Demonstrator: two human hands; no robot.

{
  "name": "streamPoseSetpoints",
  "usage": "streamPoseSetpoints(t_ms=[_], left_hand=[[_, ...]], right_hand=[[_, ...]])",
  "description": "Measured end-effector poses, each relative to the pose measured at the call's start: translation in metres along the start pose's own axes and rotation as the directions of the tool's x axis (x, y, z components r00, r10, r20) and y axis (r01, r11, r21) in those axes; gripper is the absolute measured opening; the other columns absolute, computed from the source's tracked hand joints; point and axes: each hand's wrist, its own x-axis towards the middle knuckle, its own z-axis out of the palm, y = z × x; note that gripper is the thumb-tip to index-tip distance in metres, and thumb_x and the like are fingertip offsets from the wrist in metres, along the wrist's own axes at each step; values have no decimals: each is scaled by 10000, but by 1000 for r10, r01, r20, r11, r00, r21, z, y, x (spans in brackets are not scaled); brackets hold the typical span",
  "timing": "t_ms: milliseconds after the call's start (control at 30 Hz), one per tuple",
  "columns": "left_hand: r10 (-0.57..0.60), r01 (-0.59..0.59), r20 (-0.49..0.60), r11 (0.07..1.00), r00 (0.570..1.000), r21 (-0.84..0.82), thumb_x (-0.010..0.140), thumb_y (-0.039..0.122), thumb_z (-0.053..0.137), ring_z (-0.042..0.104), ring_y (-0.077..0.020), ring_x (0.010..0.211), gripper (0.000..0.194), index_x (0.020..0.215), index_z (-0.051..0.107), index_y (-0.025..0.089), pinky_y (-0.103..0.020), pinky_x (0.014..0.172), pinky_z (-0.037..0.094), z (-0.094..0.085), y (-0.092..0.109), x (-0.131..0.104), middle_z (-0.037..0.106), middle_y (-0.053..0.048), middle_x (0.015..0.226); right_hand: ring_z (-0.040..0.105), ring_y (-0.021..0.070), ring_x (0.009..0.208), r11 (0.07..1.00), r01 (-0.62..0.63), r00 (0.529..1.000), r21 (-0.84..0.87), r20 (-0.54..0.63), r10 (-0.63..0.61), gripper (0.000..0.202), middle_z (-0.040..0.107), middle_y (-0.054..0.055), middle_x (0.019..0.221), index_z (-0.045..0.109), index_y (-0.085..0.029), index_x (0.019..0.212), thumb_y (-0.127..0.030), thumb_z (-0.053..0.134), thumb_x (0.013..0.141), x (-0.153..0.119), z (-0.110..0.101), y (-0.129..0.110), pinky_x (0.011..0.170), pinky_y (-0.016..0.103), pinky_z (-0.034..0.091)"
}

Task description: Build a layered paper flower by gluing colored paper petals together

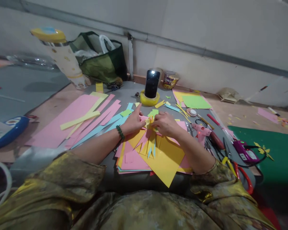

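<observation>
Between my two hands is a folded paper piece [147,139] with pink, yellow and light blue strips hanging from its middle. My left hand [133,122], with a dark beaded bracelet at the wrist, pinches its left side with the thumb while the index finger points away. On the other side my right hand [167,124] is closed at the top, its fingertips on a small yellow part. Beneath lies a stack of coloured paper [131,162], topped by a yellow sheet [169,156]. Part of the piece is hidden by my fingers.
Pink sheets [59,118] and cut strips lie left. Ahead, a phone [152,83] stands in a yellow holder [149,99]. A pink glue gun [201,132], scissors [244,179] and a purple power strip [245,151] lie right. A tall bottle [62,57] and green bag [103,64] stand back left.
</observation>
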Motion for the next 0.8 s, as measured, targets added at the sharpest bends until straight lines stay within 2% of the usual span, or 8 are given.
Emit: streamPoseSetpoints(t_ms=[67, 133, 267, 433, 533, 633, 667, 800], left_hand=[[-25, 25, 2, 1000, 1000, -16, 646, 194, 628, 575, -125, 673, 974, 1560, 293, 156, -299, 668, 512, 0, 1, 0, 592, -65, 1094], [-38, 38, 4, 998, 999, -53, 654, 189, 629, 584, -124, 669, 957, 1552, 300, 162, -297, 658, 512, -1, 2, 0, 590, -62, 1096], [-65, 46, -123, 987, 990, -152, 674, 185, 658, 605, -133, 724, 806, 1445, 423, 164, -284, 686, 528, -4, 6, 1, 601, -36, 1022], [-42, -66, -414, 967, 909, -245, 689, 231, 733, 613, -152, 753, 387, 1045, 588, 188, -292, 718, 541, -11, 12, 4, 636, -1, 868], [-25, -107, -463, 961, 886, -256, 733, 234, 687, 590, -150, 683, 125, 752, 567, 206, -281, 684, 523, -17, 15, 6, 615, 21, 698], [-20, -125, -494, 957, 869, -260, 748, 261, 687, 551, -148, 620, 146, 672, 571, 213, -269, 618, 484, -21, 18, 6, 589, 25, 622], [-15, -134, -501, 956, 866, -261, 750, 271, 693, 543, -148, 606, 157, 668, 571, 217, -266, 596, 473, -22, 18, 5, 582, 26, 611], [18, -191, -547, 947, 837, -260, 809, 277, 664, 522, -148, 565, 227, 667, 491, 244, -261, 566, 459, -24, 19, 3, 537, 43, 568]], right_hand=[[604, 239, 905, 1000, 11, 999, 26, -42, -10, 284, 738, 118, 876, 818, -170, 924, -39, 588, 821, -1, 0, 2, 755, 331, 373], [610, 227, 882, 993, 50, 981, 107, -194, -28, 267, 738, 104, 877, 788, -157, 938, -43, 575, 825, -5, -3, 5, 783, 328, 413], [626, 185, 811, 957, 68, 837, 283, -538, 100, 147, 737, 74, 871, 706, -163, 871, -109, 569, 879, -22, -17, 5, 764, 297, 463], [600, 133, 620, 953, 45, 705, 299, -686, 182, 179, 701, -4, 688, 664, -212, 726, -258, 679, 899, -68, -40, -10, 637, 261, 467], [595, 132, 566, 956, -27, 518, 291, -814, 263, 224, 680, -20, 635, 674, -240, 718, -368, 711, 897, -101, -50, -13, 583, 271, 488], [600, 135, 541, 929, -66, 246, 364, -896, 369, 207, 670, -30, 622, 670, -248, 722, -380, 770, 846, -127, -56, -5, 539, 280, 497], [597, 133, 530, 916, -58, 189, 396, -897, 400, 206, 663, -34, 617, 666, -245, 722, -374, 786, 829, -133, -57, -1, 524, 280, 493], [563, 119, 480, 884, -15, 117, 468, -877, 466, 216, 633, -44, 580, 660, -232, 713, -363, 812, 791, -147, -58, 8, 468, 264, 455]])
